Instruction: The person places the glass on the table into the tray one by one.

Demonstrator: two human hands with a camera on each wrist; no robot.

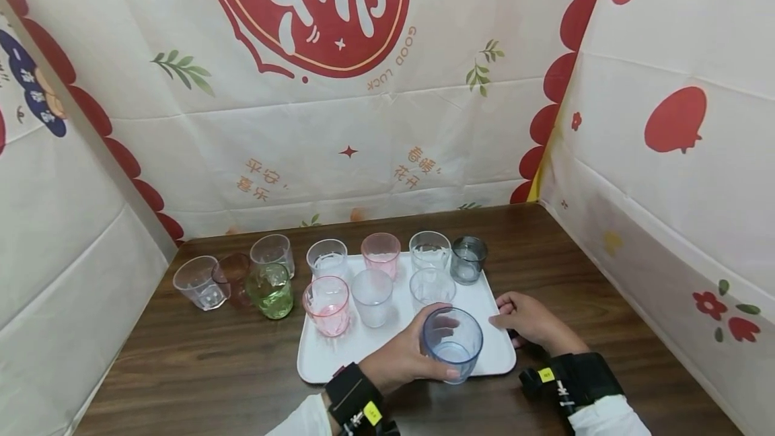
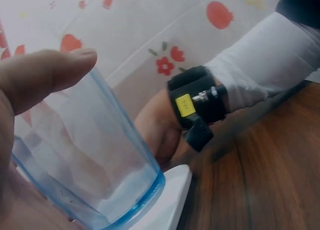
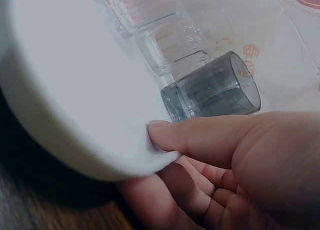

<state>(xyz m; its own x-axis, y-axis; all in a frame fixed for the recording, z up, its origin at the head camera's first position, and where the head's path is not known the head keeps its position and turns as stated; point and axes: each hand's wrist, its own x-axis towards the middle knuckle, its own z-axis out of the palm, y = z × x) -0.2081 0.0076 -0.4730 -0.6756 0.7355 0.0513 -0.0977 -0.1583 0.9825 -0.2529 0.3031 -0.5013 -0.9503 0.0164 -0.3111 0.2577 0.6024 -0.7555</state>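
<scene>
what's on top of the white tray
Four clear glasses, two pink glasses and one grey glass. The left hand, holding a blue glass, hides some of the tray.

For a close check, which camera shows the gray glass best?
The right wrist view: the gray glass appears largest there. The head view shows it smaller; the left wrist view doesn't show it.

Dark wood-grain counter (image 1: 206,348) is boxed in on three sides by creased whitish hangings (image 1: 327,120); a big red emblem (image 1: 315,15) is splashed across the back, red fruit (image 1: 675,120) and flowers (image 1: 708,305) scattered on the right.
</scene>
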